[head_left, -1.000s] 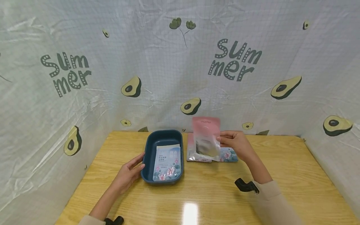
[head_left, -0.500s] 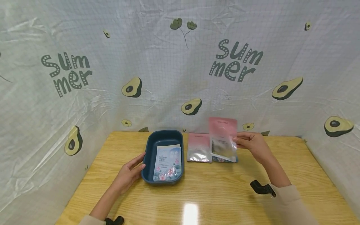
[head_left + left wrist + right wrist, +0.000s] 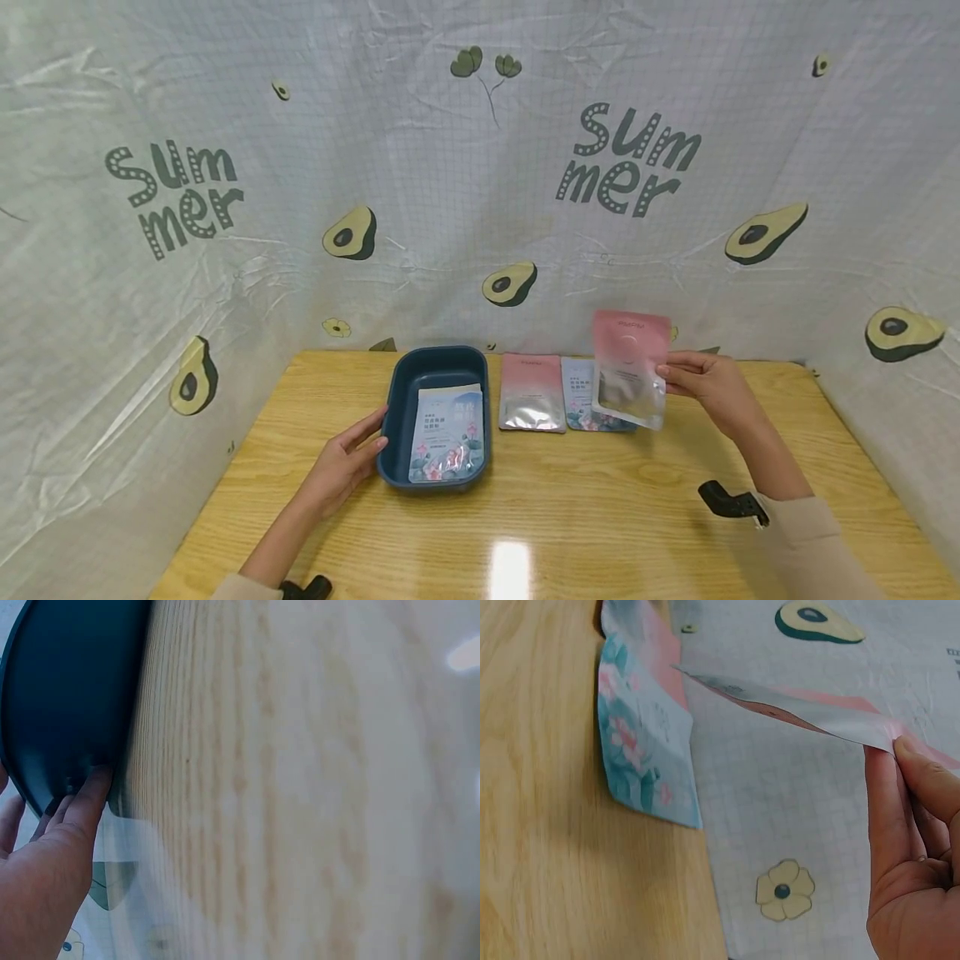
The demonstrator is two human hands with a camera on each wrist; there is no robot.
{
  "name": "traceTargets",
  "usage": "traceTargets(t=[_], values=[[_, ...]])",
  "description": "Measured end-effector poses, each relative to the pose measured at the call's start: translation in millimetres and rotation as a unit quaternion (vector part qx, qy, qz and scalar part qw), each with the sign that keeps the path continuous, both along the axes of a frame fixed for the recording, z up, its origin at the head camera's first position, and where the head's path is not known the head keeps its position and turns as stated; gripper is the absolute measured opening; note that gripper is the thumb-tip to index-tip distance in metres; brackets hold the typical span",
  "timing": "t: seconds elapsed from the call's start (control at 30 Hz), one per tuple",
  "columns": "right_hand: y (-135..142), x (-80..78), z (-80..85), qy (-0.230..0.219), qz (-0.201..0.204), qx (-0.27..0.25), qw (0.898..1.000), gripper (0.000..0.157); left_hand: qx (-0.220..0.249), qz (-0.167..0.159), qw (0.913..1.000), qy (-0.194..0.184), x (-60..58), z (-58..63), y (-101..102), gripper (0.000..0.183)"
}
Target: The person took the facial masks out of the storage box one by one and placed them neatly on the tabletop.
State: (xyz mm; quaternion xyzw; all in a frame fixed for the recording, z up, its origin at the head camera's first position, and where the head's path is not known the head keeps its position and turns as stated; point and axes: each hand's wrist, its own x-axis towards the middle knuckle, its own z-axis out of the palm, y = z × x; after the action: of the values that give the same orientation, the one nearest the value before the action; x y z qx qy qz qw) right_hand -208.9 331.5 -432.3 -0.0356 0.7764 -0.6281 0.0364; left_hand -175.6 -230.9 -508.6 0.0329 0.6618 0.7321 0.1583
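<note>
My right hand [image 3: 708, 383] pinches a pink-and-silver foil pouch [image 3: 630, 358] by its right edge, thumb in front. The pouch is upright and overlaps a blue floral sachet [image 3: 581, 400] in the head view. In the right wrist view, the pouch [image 3: 810, 716] shows nearly edge-on between thumb and fingers [image 3: 889, 802]. My left hand [image 3: 345, 462] rests against the left side of a dark blue basin [image 3: 420, 367], its fingers [image 3: 94, 795] fairly straight along the outer wall. Inside the basin lies another blue floral sachet [image 3: 450, 433].
A second pink-and-silver pouch [image 3: 531, 396] lies flat between the basin and the blue sachet on the wooden table [image 3: 600, 517]. A white printed curtain [image 3: 420, 167] hangs along the table's back edge and both sides.
My right hand has carried the pink pouch to the right, past the flat pink pouch and partly off the blue sachet, uncovering both. My left hand and the basin have stayed put.
</note>
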Motion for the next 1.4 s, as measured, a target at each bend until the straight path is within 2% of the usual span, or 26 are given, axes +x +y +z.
traceTargets(t=[0.13, 0.33, 0.43, 0.63, 0.83, 1.03, 1.23, 1.3, 1.4], values=[[8, 2.4, -1.6, 0.006, -0.006, -0.007, 1.000, 0.032, 0.000, -0.003, 1.0000, 0.003, -0.1, -0.1, -1, 0.064], [18, 7.3, -4.5, 0.004, -0.003, -0.046, 0.999, 0.017, -0.014, 0.008, 0.9999, 0.002, -1.0, 1.5, -1, 0.065], [24, 8.8, -5.7, 0.001, -0.006, -0.049, 0.999, 0.019, -0.028, 0.010, 0.9995, 0.008, -0.8, 1.8, -2, 0.065], [36, 13.1, -8.1, -0.003, -0.010, -0.021, 1.000, 0.019, -0.041, 0.009, 0.9989, 0.023, -0.1, 2.4, -3, 0.064], [50, 11.6, -13.2, -0.012, 0.016, -0.069, 0.997, 0.019, -0.055, 0.012, 0.9978, 0.034, -1.7, 3.9, -3, 0.064], [66, 7.8, -22.8, -0.025, 0.027, -0.080, 0.996, 0.024, -0.051, 0.006, 0.9981, 0.034, -1.6, 2.8, -2, 0.065], [79, -0.9, -37.5, -0.043, 0.020, -0.071, 0.996, 0.020, -0.049, 0.007, 0.9982, 0.034, -1.8, 1.0, -2, 0.065], [82, -4.4, -44.0, -0.054, 0.010, -0.053, 0.997, 0.018, -0.050, 0.007, 0.9982, 0.034, -1.7, 0.5, -2, 0.065], [84, -9.3, -53.9, -0.067, -0.006, 0.020, 0.998, 0.038, -0.048, 0.007, 0.9983, 0.033, -1.2, 0.2, -2, 0.065]])
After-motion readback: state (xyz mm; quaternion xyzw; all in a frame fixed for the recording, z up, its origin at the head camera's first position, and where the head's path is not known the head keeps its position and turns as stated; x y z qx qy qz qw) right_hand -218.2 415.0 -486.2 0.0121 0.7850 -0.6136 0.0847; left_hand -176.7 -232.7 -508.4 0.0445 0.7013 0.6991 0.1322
